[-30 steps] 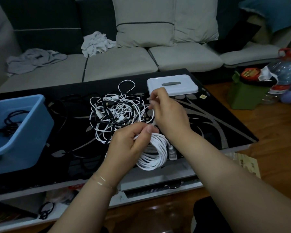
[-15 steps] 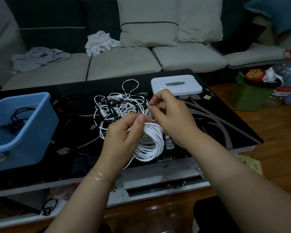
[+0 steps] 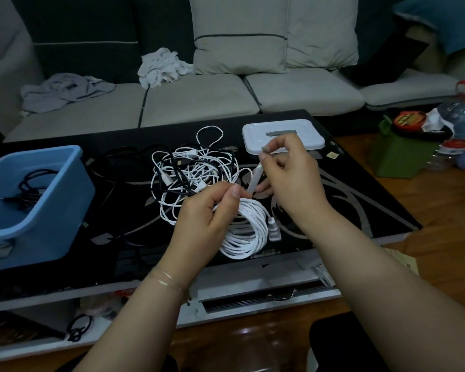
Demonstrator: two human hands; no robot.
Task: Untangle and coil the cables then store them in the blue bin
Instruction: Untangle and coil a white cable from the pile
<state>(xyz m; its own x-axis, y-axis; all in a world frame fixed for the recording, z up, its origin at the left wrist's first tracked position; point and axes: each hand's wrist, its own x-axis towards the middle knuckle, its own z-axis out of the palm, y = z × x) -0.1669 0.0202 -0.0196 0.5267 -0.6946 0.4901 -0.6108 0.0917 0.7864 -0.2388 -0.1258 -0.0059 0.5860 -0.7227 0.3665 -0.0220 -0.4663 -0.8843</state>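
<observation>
White coiled cable (image 3: 249, 232) gripped in left hand (image 3: 207, 218) above worktop (image 3: 360, 205); right hand (image 3: 287, 173) pinches its loose end. Tangled cables (image 3: 193, 173) mid-worktop, blue bin (image 3: 51, 210) at left.

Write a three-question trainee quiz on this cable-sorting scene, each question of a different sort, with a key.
1. True or false: the blue bin already holds a black cable.
2. Which hand grips the white coil? A) left hand B) right hand C) neither
3. Fill in: the right hand pinches the coil's loose ____ end above the bundle.

Key
1. True: a dark cable lies inside the bin.
2. A: the left hand's fingers are curled round the top of the coil, while the right hand holds the free tail.
3. White. The tangled pile of white and black cables remains unsorted on the black table.
</observation>
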